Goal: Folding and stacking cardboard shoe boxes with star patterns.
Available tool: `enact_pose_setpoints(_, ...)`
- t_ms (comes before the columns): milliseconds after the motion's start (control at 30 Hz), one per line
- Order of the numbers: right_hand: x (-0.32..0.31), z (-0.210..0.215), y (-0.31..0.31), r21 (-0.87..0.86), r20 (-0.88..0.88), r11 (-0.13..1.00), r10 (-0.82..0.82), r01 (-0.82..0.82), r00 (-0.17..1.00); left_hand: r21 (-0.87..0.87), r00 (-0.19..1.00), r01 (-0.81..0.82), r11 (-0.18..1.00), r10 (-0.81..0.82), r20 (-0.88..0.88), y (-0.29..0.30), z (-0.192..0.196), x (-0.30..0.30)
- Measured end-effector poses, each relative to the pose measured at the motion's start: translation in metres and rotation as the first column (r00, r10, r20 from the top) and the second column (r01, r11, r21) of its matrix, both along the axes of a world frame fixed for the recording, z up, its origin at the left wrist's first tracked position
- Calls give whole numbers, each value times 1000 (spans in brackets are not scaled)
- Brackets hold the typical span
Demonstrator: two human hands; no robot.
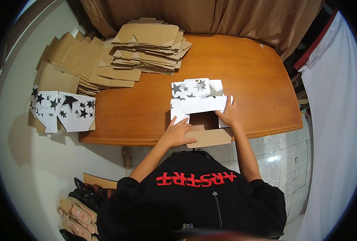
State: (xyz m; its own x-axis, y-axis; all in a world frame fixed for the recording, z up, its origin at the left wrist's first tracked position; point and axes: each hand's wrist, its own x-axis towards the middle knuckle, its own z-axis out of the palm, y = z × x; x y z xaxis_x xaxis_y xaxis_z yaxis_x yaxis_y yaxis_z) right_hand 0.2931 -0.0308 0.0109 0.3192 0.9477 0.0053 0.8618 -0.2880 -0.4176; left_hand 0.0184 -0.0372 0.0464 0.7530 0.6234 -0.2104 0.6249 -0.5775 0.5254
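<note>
A partly folded cardboard box (198, 105), white with black stars outside and brown inside, stands near the front edge of the table with its middle open. Its brown front flap (210, 138) leans out toward me past the table edge. My left hand (177, 133) grips the near left corner, fingers on the white side flap and thumb along the brown flap. At the right wall my right hand (228, 114) holds the box, its thumb toward the opening and its fingers on the outer side. The undersides of both hands are hidden.
Flat brown cardboard blanks (146, 48) lie piled at the back left of the wooden table (258, 80). Star-printed blanks (72, 110) overhang its left edge. Brown curtains hang behind, a white cloth (333, 120) at right. Several shoes (80, 213) sit at lower left.
</note>
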Motion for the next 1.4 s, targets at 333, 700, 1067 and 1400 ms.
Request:
enact_pose_setpoints(333, 5, 11, -2, -27, -148, 999, -22, 18, 989, -130, 969, 125, 984, -93, 228, 8, 17, -14)
enact_pose_setpoints(700, 31, 2, 10, 3, -644, 999, 33, -40, 764, 65, 656, -695, 716, 594, 465, 23, -30, 26)
enact_pose_setpoints(1067, -10, 10, -2, -78, -57, 997, -29, 24, 998, -33, 603, -774, 633, 751, 267, 28, -33, 35)
enact_pose_setpoints(1400, -7, -7, -2, -37, 65, 998, -45, 47, 997, 75, 637, -768, 636, 747, 189, 24, -24, 35)
